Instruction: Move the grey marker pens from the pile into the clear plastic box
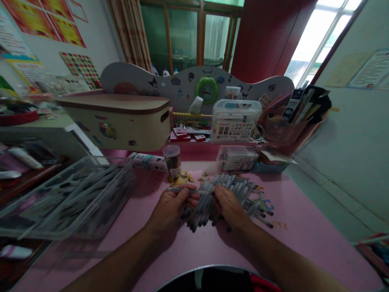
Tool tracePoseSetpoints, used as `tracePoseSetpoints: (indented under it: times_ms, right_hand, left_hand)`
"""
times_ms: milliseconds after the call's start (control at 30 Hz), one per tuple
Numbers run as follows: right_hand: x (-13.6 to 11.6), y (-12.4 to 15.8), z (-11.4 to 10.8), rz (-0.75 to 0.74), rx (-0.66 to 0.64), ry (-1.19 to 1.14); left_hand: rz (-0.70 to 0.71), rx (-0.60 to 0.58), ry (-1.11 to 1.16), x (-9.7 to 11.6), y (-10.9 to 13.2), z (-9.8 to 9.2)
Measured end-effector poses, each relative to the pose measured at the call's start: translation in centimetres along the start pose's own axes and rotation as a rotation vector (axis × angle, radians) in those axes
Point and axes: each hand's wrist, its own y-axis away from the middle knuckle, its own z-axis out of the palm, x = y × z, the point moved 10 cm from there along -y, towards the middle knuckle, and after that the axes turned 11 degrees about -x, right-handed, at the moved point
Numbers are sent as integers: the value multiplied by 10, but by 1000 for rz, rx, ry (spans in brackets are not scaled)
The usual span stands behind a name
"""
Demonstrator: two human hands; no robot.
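Both hands meet above a pink desk (146,259), each with fingers closed on one slim, clear-barrelled pen (204,192) lying level between them. My left hand (176,202) pinches its left part between thumb and fingers. The right end is in my right hand (227,202), whose fingertips partly hide it. Just under and behind the hands lies a loose heap of similar clear pens (240,186) with dark ends, several pointing towards me. To the left, a clear plastic bin (117,219) holds many more slim, greyish pieces, blurred at this distance.
Behind the hands stand a clear cup with dark contents (173,160), a transparent box (237,158) and a blue open box (270,167). A lidded cream storage box (121,125) and a handled clear case (236,121) sit on the raised shelf, near a green clock (206,90).
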Motion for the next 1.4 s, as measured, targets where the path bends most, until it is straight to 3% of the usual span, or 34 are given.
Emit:
tracePoseSetpoints:
  times_ms: [167,467,600,800,1067,1267,1400]
  right_hand:
    - [-1,0,2,-24,-53,49]
    - [-7,3,8,-67,-97,-138]
    - [-1,2,10,-3,-103,-208]
    - [-3,1,7,-7,-91,16]
    - [4,2,14,13,-105,-311]
    - [4,1,7,27,-69,-88]
    - [-1,3,8,-12,-64,-187]
  left_hand:
    - [-6,0,2,-2,0,-2]
    - [61,-33,-14,7,-3,1]
    - [40,-42,0,4,-2,0]
    - [53,-46,-1,6,-1,3]
    - [25,-7,-2,5,2,2]
    - [21,-2,-13,4,4,3]
    - [36,13,-6,6,3,1]
